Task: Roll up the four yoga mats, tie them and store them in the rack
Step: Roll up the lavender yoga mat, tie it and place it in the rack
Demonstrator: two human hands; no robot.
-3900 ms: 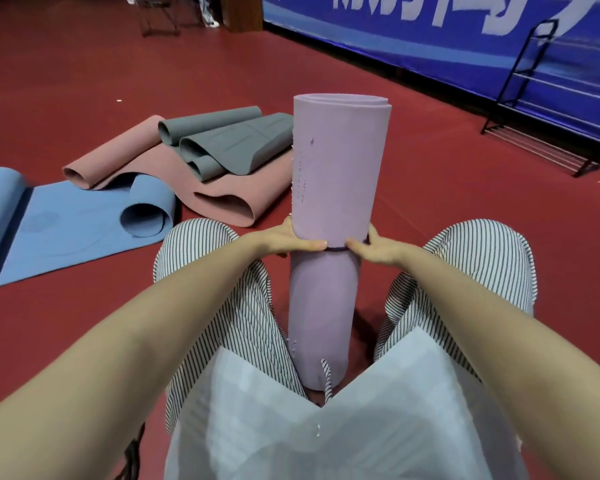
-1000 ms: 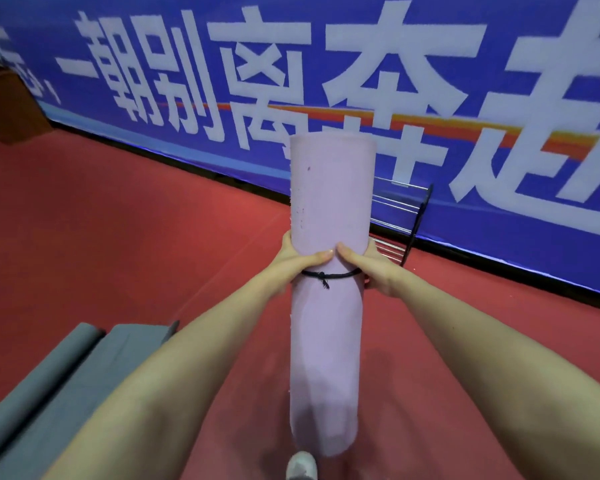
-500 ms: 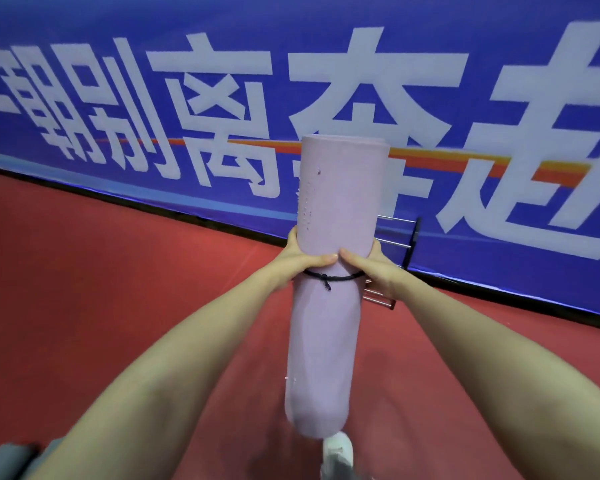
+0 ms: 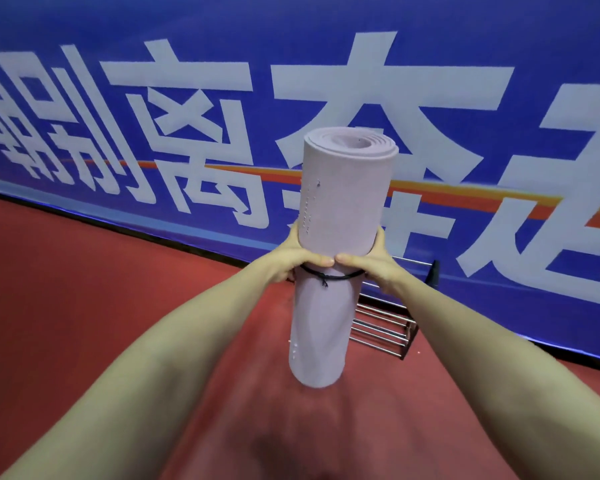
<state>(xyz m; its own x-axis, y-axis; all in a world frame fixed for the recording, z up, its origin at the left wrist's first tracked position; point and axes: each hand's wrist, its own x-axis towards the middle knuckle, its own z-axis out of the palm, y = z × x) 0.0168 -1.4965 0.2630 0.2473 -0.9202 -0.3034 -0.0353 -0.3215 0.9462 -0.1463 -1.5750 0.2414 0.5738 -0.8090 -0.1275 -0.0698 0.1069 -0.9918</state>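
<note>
Both hands, left hand [image 4: 293, 259] and right hand [image 4: 371, 261], grip the upright rolled lilac yoga mat [image 4: 333, 251] just above its black tie cord [image 4: 329, 277], off the red floor [image 4: 84, 306]. Behind, the mat hides much of the metal rack [image 4: 385, 323] against the blue banner [image 4: 326, 64].

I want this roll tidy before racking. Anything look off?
Nothing serious. The purple mat, gripped upright by the left hand and right hand, is cinched mid-length by a black cord; only its top end's layers sit slightly loose.
</note>
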